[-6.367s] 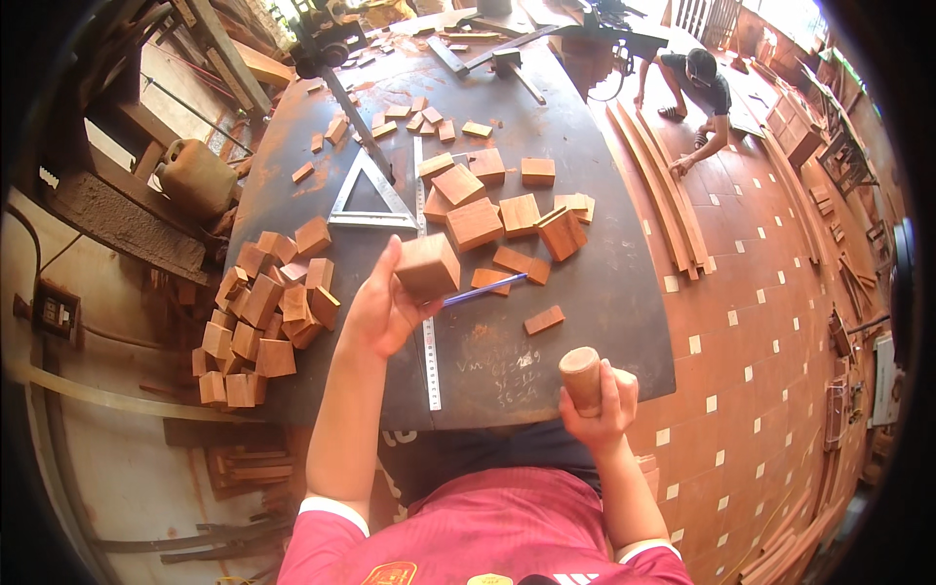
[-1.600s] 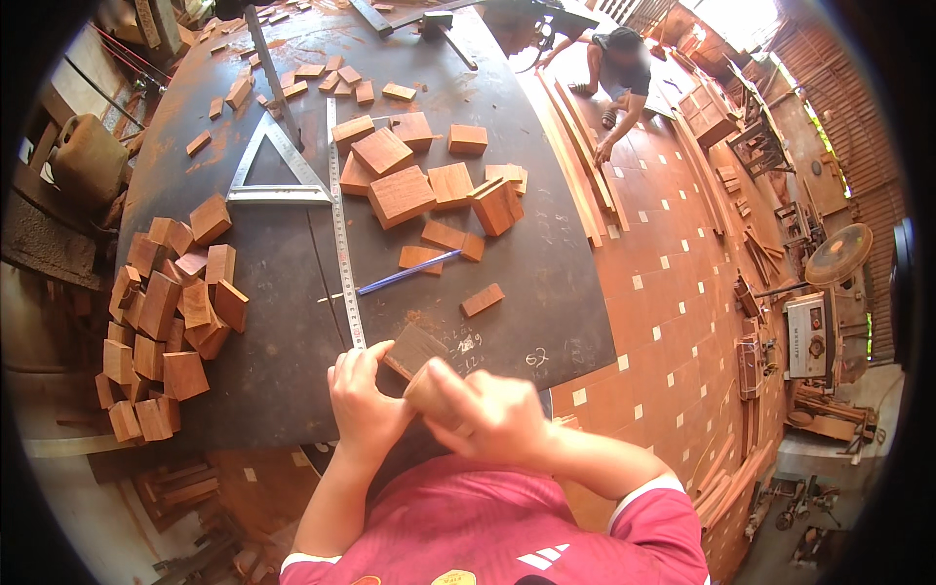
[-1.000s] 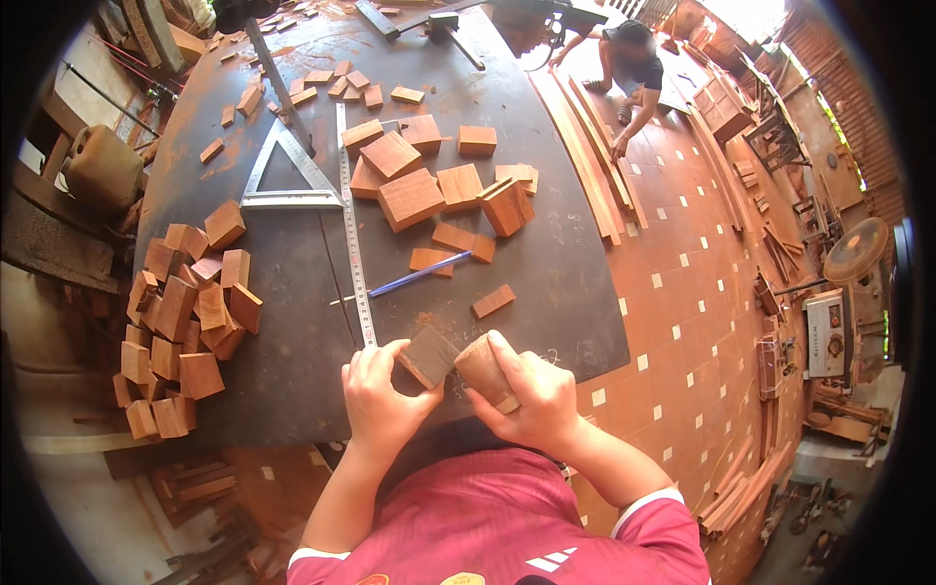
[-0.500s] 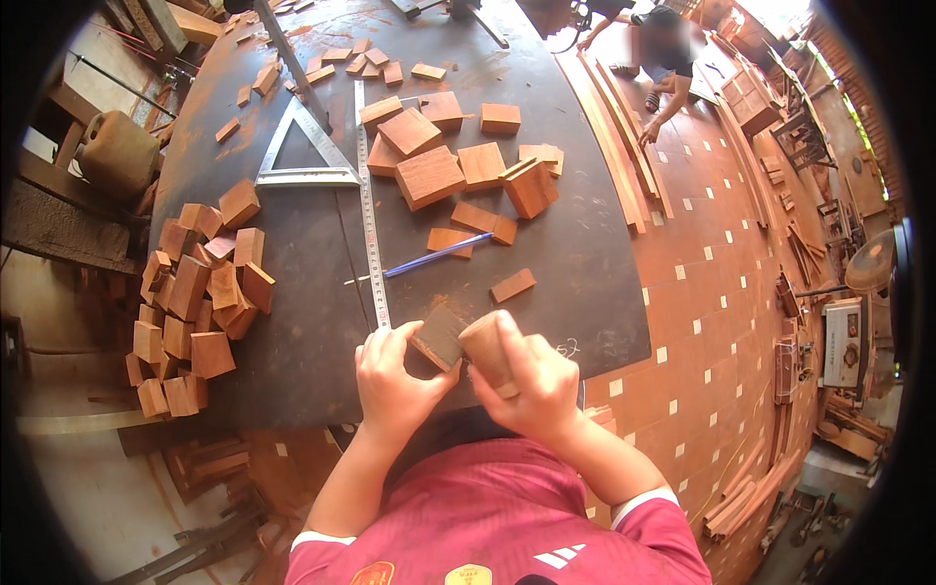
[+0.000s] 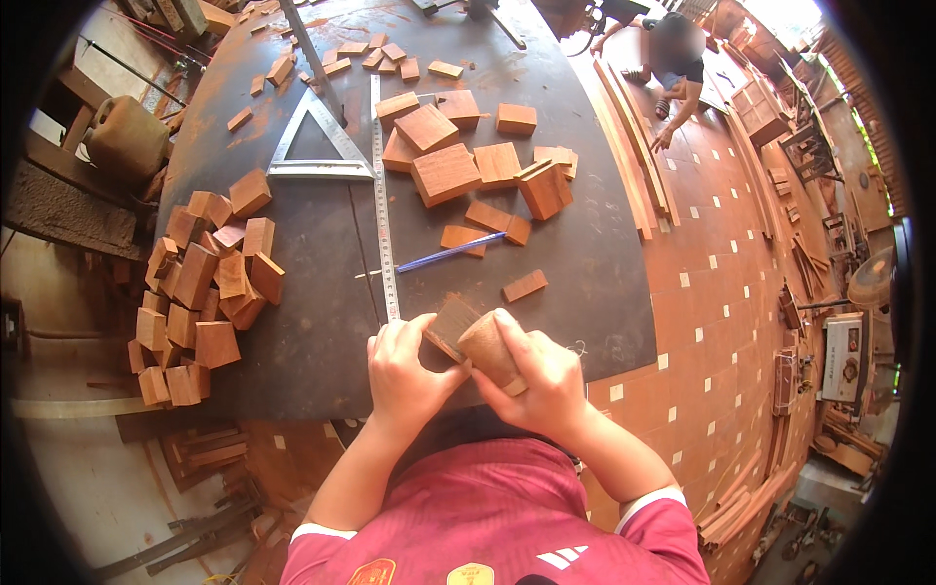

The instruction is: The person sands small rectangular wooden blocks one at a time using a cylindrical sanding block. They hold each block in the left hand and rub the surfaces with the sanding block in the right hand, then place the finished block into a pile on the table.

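Observation:
My left hand (image 5: 405, 366) grips a small wooden block (image 5: 451, 324) by its edge, thumb below and fingers at the left. The block's upper face is dark and rough. My right hand (image 5: 541, 375) is closed round a tan, rounded piece (image 5: 487, 343), like a roll or bent sheet of abrasive, which overlaps the block's right side; whether they touch is hard to see. Just beyond my hands lie a steel tape rule (image 5: 384, 234), a blue pen (image 5: 444, 253) and a small reddish block (image 5: 525, 286) on the dark tabletop (image 5: 322, 361).
Wooden blocks (image 5: 447, 175) are heaped at the table's middle, with another pile (image 5: 200, 283) at the left. A metal triangle square (image 5: 317, 146) lies by the rule. Long boards (image 5: 624, 146) lie on the tiled floor at right, near another person (image 5: 673, 73) bending down.
The tan piece in my right hand has moved slightly left, further over the block. My left hand still holds the block. The whole view has shifted a little.

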The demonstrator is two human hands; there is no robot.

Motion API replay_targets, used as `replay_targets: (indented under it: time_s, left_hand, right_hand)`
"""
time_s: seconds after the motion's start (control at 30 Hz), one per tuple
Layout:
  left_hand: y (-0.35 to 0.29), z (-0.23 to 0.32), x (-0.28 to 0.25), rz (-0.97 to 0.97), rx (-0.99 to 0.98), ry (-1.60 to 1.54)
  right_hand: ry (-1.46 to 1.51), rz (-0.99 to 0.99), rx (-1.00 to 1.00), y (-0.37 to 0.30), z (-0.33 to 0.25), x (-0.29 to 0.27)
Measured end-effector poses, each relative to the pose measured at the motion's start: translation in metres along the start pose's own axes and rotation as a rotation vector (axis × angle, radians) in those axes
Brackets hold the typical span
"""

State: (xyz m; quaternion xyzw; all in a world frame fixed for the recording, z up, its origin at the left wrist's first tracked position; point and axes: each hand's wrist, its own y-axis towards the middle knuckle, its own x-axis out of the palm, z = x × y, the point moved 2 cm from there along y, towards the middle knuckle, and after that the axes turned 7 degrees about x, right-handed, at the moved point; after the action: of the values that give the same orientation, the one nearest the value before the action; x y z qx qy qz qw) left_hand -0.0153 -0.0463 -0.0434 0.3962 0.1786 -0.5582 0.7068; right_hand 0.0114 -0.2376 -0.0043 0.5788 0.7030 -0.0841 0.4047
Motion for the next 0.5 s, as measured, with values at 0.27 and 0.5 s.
replay_targets:
  time_s: [0.27, 0.5]
  left_hand:
    - [-0.002, -0.001, -0.001, 0.003, 0.015, 0.013]
    - [-0.005, 0.001, 0.0, 0.029, 0.04, 0.034]
  right_hand:
    - [-0.075, -0.009, -0.019, 0.015, 0.001, 0.006]
    - [-0.106, -0.034, -0.086, 0.015, -0.002, 0.006]
